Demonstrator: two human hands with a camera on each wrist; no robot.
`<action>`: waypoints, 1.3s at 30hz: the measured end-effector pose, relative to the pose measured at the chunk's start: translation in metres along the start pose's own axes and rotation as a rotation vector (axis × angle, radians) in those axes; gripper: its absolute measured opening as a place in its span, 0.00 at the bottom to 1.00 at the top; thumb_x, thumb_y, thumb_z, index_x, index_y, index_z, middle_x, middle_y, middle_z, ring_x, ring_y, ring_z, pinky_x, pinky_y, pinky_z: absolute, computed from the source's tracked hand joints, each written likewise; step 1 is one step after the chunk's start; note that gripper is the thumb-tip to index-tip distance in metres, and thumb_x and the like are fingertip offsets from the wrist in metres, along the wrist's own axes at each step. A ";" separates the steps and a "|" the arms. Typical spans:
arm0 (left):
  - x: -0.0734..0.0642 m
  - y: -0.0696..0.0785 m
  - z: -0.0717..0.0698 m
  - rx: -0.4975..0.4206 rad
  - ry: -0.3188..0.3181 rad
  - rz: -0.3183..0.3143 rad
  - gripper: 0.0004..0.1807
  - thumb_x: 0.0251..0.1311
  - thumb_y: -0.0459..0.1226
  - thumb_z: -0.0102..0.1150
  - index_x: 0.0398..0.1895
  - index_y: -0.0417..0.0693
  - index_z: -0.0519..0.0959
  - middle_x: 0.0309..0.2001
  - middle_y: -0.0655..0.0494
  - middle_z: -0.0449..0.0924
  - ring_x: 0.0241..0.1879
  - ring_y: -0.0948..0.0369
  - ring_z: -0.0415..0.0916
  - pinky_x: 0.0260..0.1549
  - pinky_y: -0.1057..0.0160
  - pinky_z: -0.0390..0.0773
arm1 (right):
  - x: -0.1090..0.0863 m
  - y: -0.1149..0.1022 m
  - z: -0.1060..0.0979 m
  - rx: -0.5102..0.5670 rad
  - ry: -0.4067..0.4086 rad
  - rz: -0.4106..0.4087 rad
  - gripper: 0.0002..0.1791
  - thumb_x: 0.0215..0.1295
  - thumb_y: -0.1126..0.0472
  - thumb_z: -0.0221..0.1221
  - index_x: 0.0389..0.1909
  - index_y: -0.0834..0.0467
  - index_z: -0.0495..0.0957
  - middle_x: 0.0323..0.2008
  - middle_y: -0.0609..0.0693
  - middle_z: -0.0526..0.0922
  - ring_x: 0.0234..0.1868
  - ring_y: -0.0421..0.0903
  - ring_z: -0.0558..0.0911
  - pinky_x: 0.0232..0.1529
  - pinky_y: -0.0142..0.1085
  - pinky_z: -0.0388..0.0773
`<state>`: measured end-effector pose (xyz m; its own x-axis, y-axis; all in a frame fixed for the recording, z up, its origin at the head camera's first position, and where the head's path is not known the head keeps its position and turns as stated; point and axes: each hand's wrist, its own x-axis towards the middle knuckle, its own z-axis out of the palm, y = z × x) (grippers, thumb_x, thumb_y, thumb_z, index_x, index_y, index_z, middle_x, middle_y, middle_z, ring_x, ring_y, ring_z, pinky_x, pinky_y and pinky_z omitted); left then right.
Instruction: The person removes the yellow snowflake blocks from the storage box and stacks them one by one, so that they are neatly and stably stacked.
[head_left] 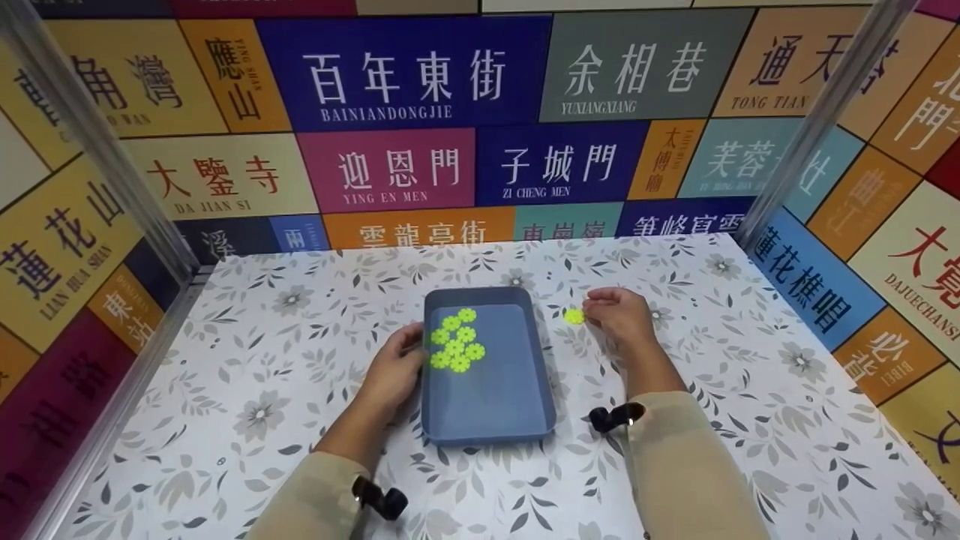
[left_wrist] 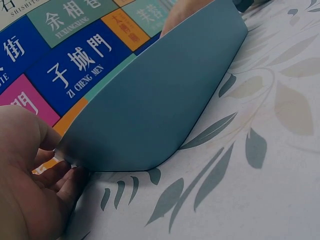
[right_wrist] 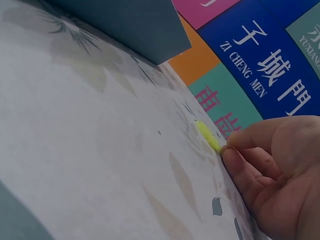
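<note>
A grey-blue rectangular tray [head_left: 491, 405] lies on the table, with several flat yellow-green flower-shaped pieces [head_left: 457, 350] grouped in its far left part. My left hand [head_left: 394, 369] grips the tray's left wall; in the left wrist view the thumb and fingers of that hand [left_wrist: 30, 172] meet at the tray's edge [left_wrist: 150, 105]. Right of the tray, my right hand [head_left: 622, 319] pinches another yellow-green flower-shaped piece [head_left: 574, 316] between thumb and fingertips. Close up in the right wrist view, this piece [right_wrist: 207, 135] sticks out from the fingertips just over the tabletop.
A white cloth with grey flowers and leaves [head_left: 262, 412] covers the table. Upright panels of coloured signs [head_left: 405, 67] enclose the back and both sides, with clear corner strips [head_left: 810, 112] between them. Dark devices [head_left: 616, 417] are strapped at both wrists.
</note>
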<state>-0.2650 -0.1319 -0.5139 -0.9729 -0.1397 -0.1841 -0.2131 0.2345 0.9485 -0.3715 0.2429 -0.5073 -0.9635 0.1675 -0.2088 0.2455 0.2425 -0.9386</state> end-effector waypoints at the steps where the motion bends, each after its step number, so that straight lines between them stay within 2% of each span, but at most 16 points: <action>1: 0.000 0.000 0.000 -0.003 0.000 0.003 0.30 0.73 0.40 0.55 0.79 0.58 0.70 0.77 0.55 0.72 0.80 0.51 0.66 0.84 0.47 0.61 | 0.000 -0.001 0.000 0.016 -0.002 0.003 0.21 0.72 0.63 0.67 0.64 0.60 0.81 0.55 0.56 0.86 0.52 0.45 0.87 0.51 0.30 0.87; 6: 0.000 0.000 0.000 -0.044 -0.009 0.027 0.31 0.72 0.40 0.56 0.78 0.55 0.71 0.76 0.52 0.74 0.79 0.50 0.68 0.82 0.48 0.64 | -0.001 -0.006 0.001 0.051 0.005 -0.041 0.24 0.71 0.63 0.68 0.65 0.63 0.80 0.54 0.56 0.88 0.48 0.42 0.88 0.50 0.30 0.87; 10: -0.001 0.001 0.001 -0.051 0.000 0.010 0.30 0.73 0.41 0.57 0.78 0.55 0.71 0.76 0.54 0.74 0.78 0.51 0.69 0.82 0.48 0.64 | -0.004 -0.013 0.006 0.039 -0.013 -0.074 0.25 0.71 0.60 0.67 0.66 0.63 0.79 0.51 0.52 0.89 0.46 0.40 0.87 0.52 0.33 0.88; 16: -0.001 0.003 0.000 -0.026 0.004 -0.012 0.30 0.73 0.40 0.56 0.78 0.58 0.71 0.76 0.55 0.73 0.79 0.52 0.69 0.82 0.48 0.64 | -0.013 -0.028 0.019 0.118 -0.108 -0.105 0.27 0.71 0.61 0.67 0.67 0.66 0.77 0.47 0.50 0.87 0.45 0.41 0.88 0.54 0.35 0.90; 25: 0.000 0.003 -0.002 -0.018 -0.006 0.005 0.31 0.73 0.39 0.55 0.79 0.57 0.70 0.78 0.54 0.72 0.80 0.51 0.67 0.83 0.47 0.63 | -0.044 -0.064 0.032 0.137 -0.206 -0.158 0.21 0.76 0.54 0.64 0.63 0.60 0.80 0.50 0.52 0.87 0.46 0.46 0.87 0.48 0.33 0.90; 32: 0.000 0.000 -0.002 -0.028 0.000 0.009 0.31 0.72 0.39 0.55 0.78 0.56 0.71 0.78 0.54 0.72 0.80 0.51 0.67 0.83 0.47 0.63 | -0.065 -0.088 0.046 0.178 -0.310 -0.188 0.17 0.77 0.52 0.63 0.60 0.57 0.82 0.47 0.51 0.88 0.47 0.49 0.88 0.45 0.35 0.89; 39: -0.001 0.000 0.002 -0.071 -0.006 -0.002 0.31 0.72 0.37 0.54 0.78 0.53 0.70 0.77 0.52 0.73 0.79 0.51 0.68 0.80 0.47 0.67 | -0.068 -0.097 0.067 0.232 -0.374 -0.183 0.15 0.77 0.55 0.63 0.58 0.58 0.83 0.44 0.52 0.87 0.43 0.47 0.89 0.43 0.36 0.89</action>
<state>-0.2640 -0.1300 -0.5137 -0.9731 -0.1343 -0.1873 -0.2084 0.1655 0.9639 -0.3373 0.1440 -0.4209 -0.9714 -0.2238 -0.0791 0.0792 0.0088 -0.9968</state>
